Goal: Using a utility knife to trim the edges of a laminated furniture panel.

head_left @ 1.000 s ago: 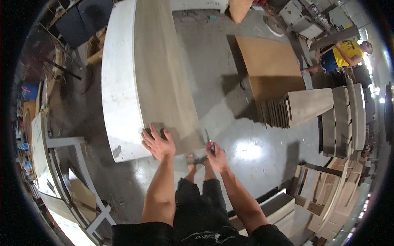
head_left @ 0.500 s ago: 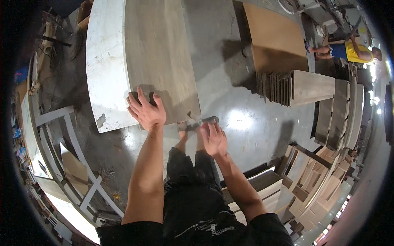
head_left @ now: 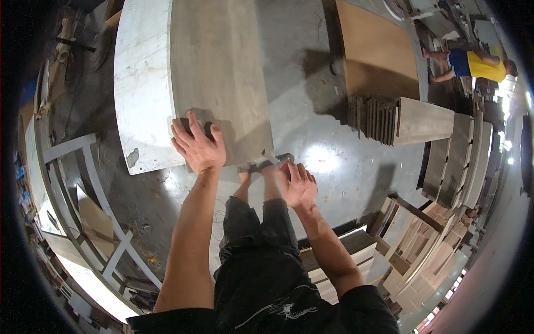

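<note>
A long grey-brown wood-grain board [head_left: 222, 67] lies on a white, scuffed panel [head_left: 142, 83]. My left hand [head_left: 199, 146] rests on the board near its left edge, close to the near end, fingers stretched out. Dark shadow lies beside the fingers. Just off the board's near right corner is my right hand [head_left: 299, 185], its fingers curled round something small. A bit of red and a pale, blurred part pointing at the corner show there, too little to tell the kind. A small dark mark shows on the board at that corner.
A large brown sheet [head_left: 378, 50] lies to the far right, beside a stack of boards [head_left: 425, 121]. A person in a yellow top [head_left: 484, 65] is beyond. White frame pieces [head_left: 105, 195] stand at left. Wooden panels and frames [head_left: 423, 239] fill the near right.
My right hand has shifted slightly right and nearer to me. The left hand stays on the board almost unmoved. The person in yellow has changed stance.
</note>
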Demonstrator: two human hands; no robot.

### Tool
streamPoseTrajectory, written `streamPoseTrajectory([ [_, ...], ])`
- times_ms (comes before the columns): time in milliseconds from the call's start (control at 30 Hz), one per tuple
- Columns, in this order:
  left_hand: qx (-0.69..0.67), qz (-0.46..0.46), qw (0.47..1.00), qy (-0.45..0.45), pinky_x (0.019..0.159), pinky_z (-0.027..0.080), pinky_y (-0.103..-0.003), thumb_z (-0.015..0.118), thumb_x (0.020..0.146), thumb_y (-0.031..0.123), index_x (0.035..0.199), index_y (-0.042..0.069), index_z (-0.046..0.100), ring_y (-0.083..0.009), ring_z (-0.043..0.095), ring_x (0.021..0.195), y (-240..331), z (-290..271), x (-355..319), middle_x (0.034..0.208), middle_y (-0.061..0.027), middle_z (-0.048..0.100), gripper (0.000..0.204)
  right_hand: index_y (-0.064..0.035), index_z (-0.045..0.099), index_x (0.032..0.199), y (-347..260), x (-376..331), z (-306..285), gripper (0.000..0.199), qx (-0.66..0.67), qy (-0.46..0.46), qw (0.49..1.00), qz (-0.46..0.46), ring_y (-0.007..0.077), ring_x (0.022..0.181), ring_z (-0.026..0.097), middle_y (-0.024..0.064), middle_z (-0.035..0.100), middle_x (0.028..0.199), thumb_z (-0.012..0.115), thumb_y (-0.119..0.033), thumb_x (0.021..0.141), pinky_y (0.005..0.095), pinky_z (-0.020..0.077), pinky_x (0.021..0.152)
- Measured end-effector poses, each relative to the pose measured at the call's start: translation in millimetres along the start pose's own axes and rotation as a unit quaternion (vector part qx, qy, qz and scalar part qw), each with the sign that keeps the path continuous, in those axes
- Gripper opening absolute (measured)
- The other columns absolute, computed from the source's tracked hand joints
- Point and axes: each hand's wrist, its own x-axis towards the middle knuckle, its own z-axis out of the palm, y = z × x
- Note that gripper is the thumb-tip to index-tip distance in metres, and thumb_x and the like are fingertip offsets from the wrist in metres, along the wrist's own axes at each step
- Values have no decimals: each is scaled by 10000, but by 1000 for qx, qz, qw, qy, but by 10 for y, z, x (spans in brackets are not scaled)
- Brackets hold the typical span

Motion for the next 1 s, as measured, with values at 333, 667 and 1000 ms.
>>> streamPoseTrajectory([
  [333, 17, 37, 999, -29, 1200, 176, -635, 500, 974, 418, 1588, 129, 273, -529, 221, 1469, -17, -47, -23, 1573, -372, 198, 716, -136, 650, 1130, -134, 381, -80, 320, -47, 23, 998, -17, 309, 848, 680, 90, 665, 987, 612, -415, 979, 445, 534, 738],
  [667, 18, 1, 999, -46, 1214, 173, -610, 504, 970, 430, 1587, 171, 288, -513, 227, 1473, 2, -42, -15, 1578, -349, 206, 704, -116, 665, 1051, -363, 1695, -173, 383, 28, 46, 999, 5, 382, 953, 691, 139, 701, 1040, 535, -474, 1012, 497, 542, 814],
  [1000, -17, -10, 1000, -18, 1223, 180, -592, 535, 945, 406, 1557, 184, 331, -469, 253, 1471, 28, -54, 11, 1580, -314, 237, 682, -11, 670, 1054, -63, 520, 294, 250, 430, -53, 880, 193, 75, 734, 535, -23, 613, 787, 705, -244, 971, 255, 459, 690],
])
